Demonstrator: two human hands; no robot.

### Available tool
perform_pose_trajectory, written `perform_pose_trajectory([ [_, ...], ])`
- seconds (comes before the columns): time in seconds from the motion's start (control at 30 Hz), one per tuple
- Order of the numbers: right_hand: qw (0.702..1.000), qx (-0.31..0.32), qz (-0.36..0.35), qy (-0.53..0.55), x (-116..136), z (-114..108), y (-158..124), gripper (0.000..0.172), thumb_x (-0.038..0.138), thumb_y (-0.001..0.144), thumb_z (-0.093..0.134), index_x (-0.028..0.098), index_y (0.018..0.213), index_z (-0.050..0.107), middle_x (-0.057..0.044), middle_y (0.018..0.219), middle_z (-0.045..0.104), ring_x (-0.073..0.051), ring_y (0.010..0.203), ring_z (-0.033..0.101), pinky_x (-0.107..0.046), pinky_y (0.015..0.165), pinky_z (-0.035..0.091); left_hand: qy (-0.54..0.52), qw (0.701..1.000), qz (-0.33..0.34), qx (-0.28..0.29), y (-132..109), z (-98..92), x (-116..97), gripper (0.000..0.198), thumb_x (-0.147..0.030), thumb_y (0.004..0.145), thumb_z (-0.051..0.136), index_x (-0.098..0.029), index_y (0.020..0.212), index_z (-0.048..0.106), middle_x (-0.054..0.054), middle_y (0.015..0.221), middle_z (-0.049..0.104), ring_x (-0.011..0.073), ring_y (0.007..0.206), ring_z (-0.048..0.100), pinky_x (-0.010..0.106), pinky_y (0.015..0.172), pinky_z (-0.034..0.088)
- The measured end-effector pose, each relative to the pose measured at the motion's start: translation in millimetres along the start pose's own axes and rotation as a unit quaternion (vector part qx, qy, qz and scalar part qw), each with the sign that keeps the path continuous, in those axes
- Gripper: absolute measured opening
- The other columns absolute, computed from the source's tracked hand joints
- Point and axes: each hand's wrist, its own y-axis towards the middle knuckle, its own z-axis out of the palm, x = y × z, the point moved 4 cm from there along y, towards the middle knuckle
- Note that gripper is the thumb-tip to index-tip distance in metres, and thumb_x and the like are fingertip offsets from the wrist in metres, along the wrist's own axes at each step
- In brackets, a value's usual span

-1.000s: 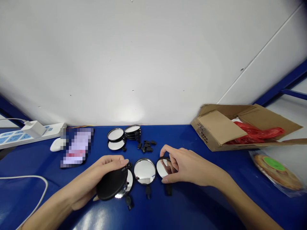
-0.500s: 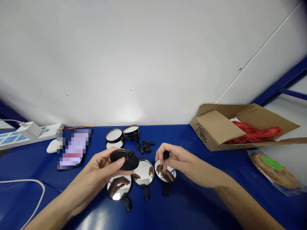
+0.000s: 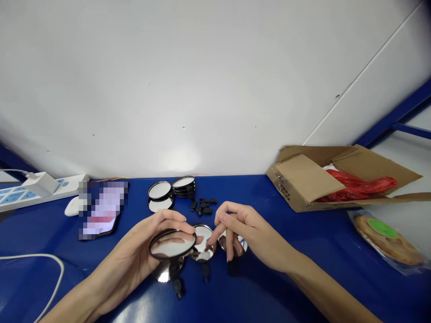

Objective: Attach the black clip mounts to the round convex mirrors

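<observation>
My left hand (image 3: 144, 251) grips a round black-rimmed mirror (image 3: 171, 245) by its edge, with the reflective face up and tilted. To its right is my right hand (image 3: 240, 229), thumb and forefinger pressed together and the other fingers pointing down; whatever is inside the pinch is hidden. Under and between the hands lie three more round mirrors: one mostly covered by the held mirror (image 3: 164, 272), a middle one (image 3: 202, 255), and one behind my right fingers (image 3: 240, 244). Small black mounts (image 3: 178, 289) stick out at their near edges.
Farther back are several round mirrors (image 3: 160, 190) and a pile of small black parts (image 3: 204, 206). A phone (image 3: 106, 211), a power strip (image 3: 67, 184) and a white cable (image 3: 55, 287) lie left. An opened cardboard box (image 3: 292, 188) and a wrapped round item (image 3: 387, 237) are right.
My left hand has turned its mirror from black back to reflective face. The small black part seen in my right fingers before is now out of sight, and those fingers have shifted slightly left.
</observation>
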Motion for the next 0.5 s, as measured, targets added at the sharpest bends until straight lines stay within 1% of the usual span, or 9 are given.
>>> perform_pose_trajectory([
  [0.03, 1.000, -0.007, -0.003, 0.004, 1, 3, -1, 0.050, 0.070, 0.109, 0.068, 0.020, 0.107, 0.064, -0.008, 0.095, 0.087, -0.013, 0.055, 0.072, -0.022, 0.050, 0.038, 0.015, 1.000, -0.007, -0.016, -1, -0.3, 1, 0.032, -0.046, 0.105, 0.083, -0.021, 0.125, 0.083, 0.014, 0.127, 0.086, 0.0307, 0.119, 0.085, 0.032, 0.100, 0.068],
  [0.07, 1.000, -0.011, -0.007, 0.005, 2, 6, -2, 0.050, 0.070, 0.109, 0.068, 0.020, 0.110, 0.065, -0.007, 0.096, 0.087, -0.012, 0.054, 0.071, -0.022, 0.050, 0.038, 0.031, 0.999, -0.009, -0.037, -1, -1.0, 2, 0.034, -0.036, 0.100, 0.091, -0.026, 0.131, 0.081, 0.011, 0.132, 0.086, 0.0276, 0.114, 0.086, 0.030, 0.097, 0.067],
  [0.13, 1.000, -0.008, -0.017, -0.005, 4, 11, -5, 0.048, 0.068, 0.112, 0.066, 0.019, 0.112, 0.069, -0.006, 0.098, 0.085, -0.011, 0.057, 0.069, -0.024, 0.053, 0.039, 0.049, 0.995, -0.005, -0.084, -2, -2.2, 2, 0.068, -0.023, 0.089, 0.100, -0.039, 0.149, 0.073, 0.007, 0.151, 0.079, 0.0263, 0.118, 0.085, 0.029, 0.095, 0.067],
  [0.17, 1.000, -0.004, -0.022, -0.016, 5, 14, -6, 0.047, 0.066, 0.113, 0.064, 0.019, 0.111, 0.072, -0.005, 0.096, 0.083, -0.011, 0.060, 0.068, -0.024, 0.055, 0.041, 0.050, 0.993, 0.001, -0.107, -3, -2.4, 1, 0.082, -0.022, 0.087, 0.102, -0.044, 0.157, 0.066, 0.006, 0.160, 0.074, 0.0273, 0.123, 0.083, 0.029, 0.097, 0.067],
  [0.23, 0.998, 0.006, -0.029, -0.050, 7, 17, -8, 0.044, 0.062, 0.114, 0.065, 0.020, 0.111, 0.079, -0.003, 0.091, 0.077, -0.013, 0.066, 0.065, -0.025, 0.058, 0.042, 0.051, 0.990, 0.006, -0.129, -2, -1.2, 0, 0.093, -0.026, 0.086, 0.103, -0.044, 0.166, 0.059, 0.009, 0.162, 0.073, 0.0298, 0.127, 0.082, 0.031, 0.097, 0.067],
  [0.3, 0.994, 0.001, -0.039, -0.101, 9, 16, -10, 0.036, 0.057, 0.111, 0.072, 0.024, 0.109, 0.085, -0.003, 0.098, 0.072, -0.013, 0.075, 0.061, -0.026, 0.064, 0.045, 0.052, 0.991, 0.001, -0.123, 0, 0.3, 0, 0.086, -0.030, 0.088, 0.102, -0.034, 0.165, 0.063, 0.014, 0.145, 0.083, 0.0299, 0.115, 0.086, 0.032, 0.094, 0.067],
  [0.4, 0.986, -0.042, -0.058, -0.150, 12, 13, -11, 0.025, 0.054, 0.105, 0.081, 0.031, 0.105, 0.090, -0.002, 0.110, 0.063, -0.014, 0.083, 0.056, -0.028, 0.071, 0.046, 0.048, 0.992, 0.008, -0.116, 3, -2.8, 1, 0.068, -0.035, 0.090, 0.100, -0.026, 0.153, 0.074, 0.012, 0.120, 0.090, 0.0251, 0.098, 0.087, 0.030, 0.090, 0.068],
  [0.47, 0.988, -0.053, -0.067, -0.129, 13, 12, -11, 0.026, 0.056, 0.103, 0.083, 0.031, 0.106, 0.092, -0.001, 0.097, 0.058, -0.013, 0.078, 0.054, -0.028, 0.066, 0.044, 0.078, 0.990, 0.014, -0.117, 4, -7.5, 3, 0.048, -0.045, 0.094, 0.096, -0.020, 0.132, 0.084, 0.011, 0.103, 0.089, 0.0214, 0.080, 0.084, 0.027, 0.077, 0.067],
  [0.5, 0.991, -0.049, -0.069, -0.104, 13, 12, -11, 0.029, 0.057, 0.103, 0.083, 0.030, 0.107, 0.091, 0.000, 0.091, 0.057, -0.013, 0.074, 0.053, -0.028, 0.062, 0.042, 0.104, 0.988, 0.014, -0.115, 5, -9.3, 4, 0.044, -0.053, 0.096, 0.092, -0.017, 0.121, 0.086, 0.010, 0.093, 0.087, 0.0198, 0.070, 0.080, 0.026, 0.067, 0.065],
])
